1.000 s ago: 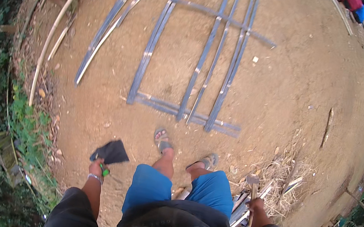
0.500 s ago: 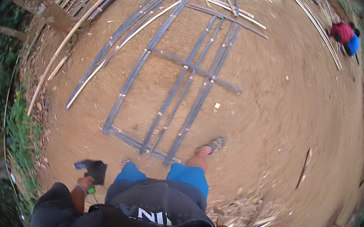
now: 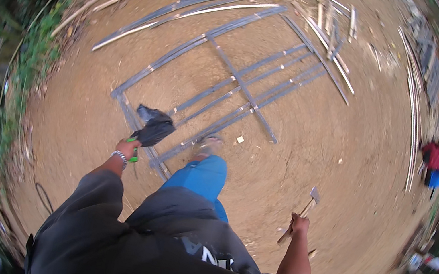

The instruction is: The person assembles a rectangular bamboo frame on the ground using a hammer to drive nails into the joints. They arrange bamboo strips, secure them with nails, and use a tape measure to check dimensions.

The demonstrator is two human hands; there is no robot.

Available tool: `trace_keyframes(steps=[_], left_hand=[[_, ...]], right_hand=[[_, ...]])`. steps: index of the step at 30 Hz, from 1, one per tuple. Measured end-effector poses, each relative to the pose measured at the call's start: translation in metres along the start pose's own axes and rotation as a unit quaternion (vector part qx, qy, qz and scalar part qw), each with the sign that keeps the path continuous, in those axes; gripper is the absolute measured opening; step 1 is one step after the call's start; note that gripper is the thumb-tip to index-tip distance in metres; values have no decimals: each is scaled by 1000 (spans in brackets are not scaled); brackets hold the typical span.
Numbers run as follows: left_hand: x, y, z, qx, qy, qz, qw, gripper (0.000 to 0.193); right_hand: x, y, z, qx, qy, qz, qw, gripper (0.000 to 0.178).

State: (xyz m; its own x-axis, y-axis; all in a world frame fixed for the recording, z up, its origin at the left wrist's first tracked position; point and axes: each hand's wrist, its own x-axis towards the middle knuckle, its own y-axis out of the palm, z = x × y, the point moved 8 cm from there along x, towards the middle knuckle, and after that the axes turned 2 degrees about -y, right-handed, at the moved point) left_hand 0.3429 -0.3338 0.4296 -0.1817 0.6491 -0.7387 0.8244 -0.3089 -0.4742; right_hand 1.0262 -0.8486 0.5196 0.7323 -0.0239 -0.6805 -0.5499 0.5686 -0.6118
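Your left hand point(image 3: 127, 149) was closed around a green-handled object point(image 3: 134, 155), and a crumpled black bag point(image 3: 152, 127) hung from the same grip, bunched just above your knuckles and reaching out over the near corner of the frame of grey bamboo strips point(image 3: 227, 89) laid flat on the dirt ground point(image 3: 344, 152). A metal bracelet point(image 3: 119, 157) sat on that wrist, where the dark sleeve point(image 3: 86, 202) ended. Your right hand point(image 3: 299, 224) was wrapped tight around the wooden handle of a hammer point(image 3: 298, 220); the handle ran through your fist, its lower end poking out below and to the left, and the metal head stood above and slightly to the right of the hand, tilted away from you. That hand was held out to your right side, well apart from the frame. Your leg in blue trousers point(image 3: 202, 177) stepped forward between the two hands, the sandalled foot point(image 3: 207, 145) blurred and touching or just beside a long strip of the frame. Loose bamboo poles point(image 3: 330, 28) lay beyond the frame. Far to the right, a person in a red top point(image 3: 435, 161) crouched near a bundle of long strips point(image 3: 413, 105).
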Motion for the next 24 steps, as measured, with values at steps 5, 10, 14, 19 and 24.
trace_keyframes(steps=[5, 10, 14, 19, 24], left_hand=[[-69, 84, -3, 78, -58, -25, 995, 66], [-109, 149, 33, 95, -112, 3, 989, 65], [-147, 190, 38, 61, -171, 4, 983, 55], [-163, 197, 97, 61, -195, 38, 978, 60], [-178, 193, 57, -64, -236, -51, 968, 47]], right_hand=[[55, 34, 121, -157, -44, 93, 982, 25], [107, 80, 199, -383, -187, 149, 892, 51], [91, 107, 267, -534, -299, 167, 773, 54], [91, 143, 316, -585, -324, 221, 709, 62], [124, 143, 331, -585, -275, 225, 729, 61]])
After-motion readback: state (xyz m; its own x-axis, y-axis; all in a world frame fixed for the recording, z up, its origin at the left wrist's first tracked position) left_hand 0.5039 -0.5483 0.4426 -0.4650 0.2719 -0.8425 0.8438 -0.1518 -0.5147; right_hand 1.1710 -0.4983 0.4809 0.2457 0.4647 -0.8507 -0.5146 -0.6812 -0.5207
